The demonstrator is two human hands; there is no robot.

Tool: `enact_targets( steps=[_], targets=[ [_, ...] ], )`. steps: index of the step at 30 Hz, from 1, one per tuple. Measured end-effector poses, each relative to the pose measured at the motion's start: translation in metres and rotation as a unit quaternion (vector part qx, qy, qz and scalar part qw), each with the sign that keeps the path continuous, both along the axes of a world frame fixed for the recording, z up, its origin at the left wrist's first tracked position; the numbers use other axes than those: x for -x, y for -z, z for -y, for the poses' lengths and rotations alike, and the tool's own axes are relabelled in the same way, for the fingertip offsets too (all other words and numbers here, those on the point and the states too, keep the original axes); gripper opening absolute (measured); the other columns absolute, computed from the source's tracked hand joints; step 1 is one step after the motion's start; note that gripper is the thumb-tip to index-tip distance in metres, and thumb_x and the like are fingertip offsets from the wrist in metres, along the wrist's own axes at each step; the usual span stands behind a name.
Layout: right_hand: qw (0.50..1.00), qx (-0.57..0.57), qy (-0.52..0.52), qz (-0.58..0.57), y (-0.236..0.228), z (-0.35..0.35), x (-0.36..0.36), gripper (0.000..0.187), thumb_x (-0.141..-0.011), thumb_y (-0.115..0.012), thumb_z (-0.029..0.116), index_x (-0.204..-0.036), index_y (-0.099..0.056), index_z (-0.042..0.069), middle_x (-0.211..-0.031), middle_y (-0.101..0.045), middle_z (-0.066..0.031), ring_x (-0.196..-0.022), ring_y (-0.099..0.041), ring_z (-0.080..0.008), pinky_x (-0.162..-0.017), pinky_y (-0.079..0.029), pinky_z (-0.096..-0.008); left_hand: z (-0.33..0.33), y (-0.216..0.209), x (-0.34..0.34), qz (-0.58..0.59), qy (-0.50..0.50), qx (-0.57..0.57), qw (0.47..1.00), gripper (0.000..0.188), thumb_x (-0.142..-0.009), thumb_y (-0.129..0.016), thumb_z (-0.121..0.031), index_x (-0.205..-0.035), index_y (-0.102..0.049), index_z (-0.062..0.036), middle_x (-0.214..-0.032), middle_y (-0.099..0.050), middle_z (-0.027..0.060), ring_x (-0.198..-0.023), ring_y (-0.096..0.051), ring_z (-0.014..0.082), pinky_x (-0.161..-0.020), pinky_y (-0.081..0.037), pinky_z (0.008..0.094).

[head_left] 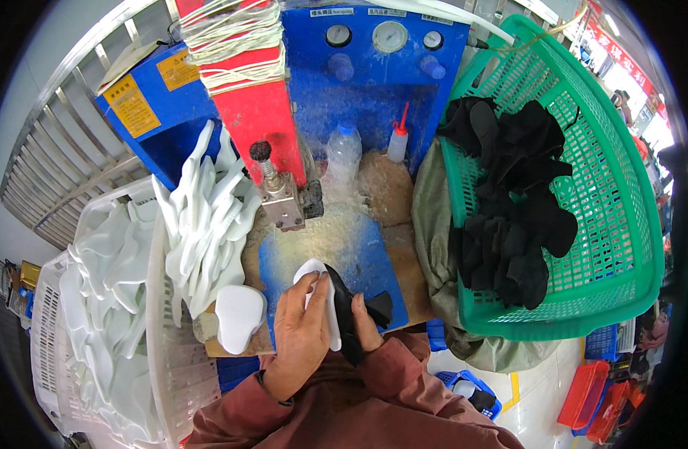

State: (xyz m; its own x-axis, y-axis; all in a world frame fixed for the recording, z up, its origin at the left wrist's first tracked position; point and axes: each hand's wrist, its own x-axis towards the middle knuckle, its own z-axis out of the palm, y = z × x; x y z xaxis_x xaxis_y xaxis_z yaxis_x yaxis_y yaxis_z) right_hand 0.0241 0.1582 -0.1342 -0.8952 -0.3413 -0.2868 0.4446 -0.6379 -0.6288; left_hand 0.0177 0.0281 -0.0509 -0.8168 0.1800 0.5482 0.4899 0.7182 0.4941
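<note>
The person's left hand (297, 337) has its fingers clasped over a white pad (333, 329), while the right hand (368, 327) holds a black piece (345, 318) against the pad's right side, thumb showing, other fingers hidden; I'd guess that grip keeps the two together. Just left of the left fingers lies a loose pad (240, 318); well right of the right fingers, a green basket (621, 258) holds black pieces (520, 202), seemingly so each kind stays within its hand's reach.
</note>
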Motion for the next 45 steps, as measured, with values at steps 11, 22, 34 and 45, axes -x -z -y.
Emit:
enact_targets(
  steps=[11, 22, 34, 45],
  targets=[
    [0.987, -0.101, -0.013, -0.122, 0.002, -0.005, -0.001, 0.066, -0.111, -0.033, 0.046, -0.157, -0.032, -0.001, -0.155, -0.043, -0.0141, -0.142, -0.043, -0.0245, -0.119, -0.034, -0.0393, 0.005, 0.013, 0.006, -0.039, 0.027, 0.069, 0.996, 0.052, -0.070, -0.071, 0.002, -0.121, -0.071, -0.0036, -0.133, -0.058, 0.0140, -0.106, -0.061, 0.0347, -0.090, -0.052, 0.0428],
    [0.995, 0.052, 0.054, -0.061, -0.008, -0.011, -0.002, 0.083, -0.103, -0.035, 0.068, -0.156, -0.036, 0.004, -0.150, -0.050, -0.0150, -0.135, -0.053, -0.0278, -0.111, -0.046, -0.0403, 0.005, 0.018, 0.013, 0.045, 0.074, -0.070, 0.994, 0.048, -0.077, -0.069, 0.008, -0.123, -0.070, -0.0061, -0.131, -0.059, 0.0168, -0.106, -0.061, 0.0306, -0.088, -0.053, 0.0398],
    [0.999, 0.001, 0.054, -0.004, 0.021, -0.023, -0.011, 0.096, -0.096, -0.036, 0.079, -0.159, -0.032, 0.008, -0.154, -0.048, -0.0162, -0.135, -0.054, -0.0318, -0.112, -0.046, -0.0444, 0.025, 0.059, 0.001, 0.343, -0.022, -0.477, 0.809, 0.017, -0.092, -0.077, -0.007, -0.106, -0.069, -0.0004, -0.091, -0.070, 0.0014, -0.078, -0.061, 0.0061, -0.069, -0.050, 0.0212],
    [0.996, 0.045, 0.045, -0.063, 0.004, -0.017, -0.013, 0.100, -0.094, -0.042, 0.080, -0.160, -0.028, 0.006, -0.155, -0.045, -0.0183, -0.138, -0.050, -0.0358, -0.115, -0.042, -0.0498, 0.016, 0.068, 0.002, 0.319, -0.024, -0.572, 0.755, 0.024, -0.091, -0.077, -0.002, -0.112, -0.066, 0.0005, -0.096, -0.070, 0.0037, -0.077, -0.064, 0.0076, -0.069, -0.051, 0.0216]
  ],
)
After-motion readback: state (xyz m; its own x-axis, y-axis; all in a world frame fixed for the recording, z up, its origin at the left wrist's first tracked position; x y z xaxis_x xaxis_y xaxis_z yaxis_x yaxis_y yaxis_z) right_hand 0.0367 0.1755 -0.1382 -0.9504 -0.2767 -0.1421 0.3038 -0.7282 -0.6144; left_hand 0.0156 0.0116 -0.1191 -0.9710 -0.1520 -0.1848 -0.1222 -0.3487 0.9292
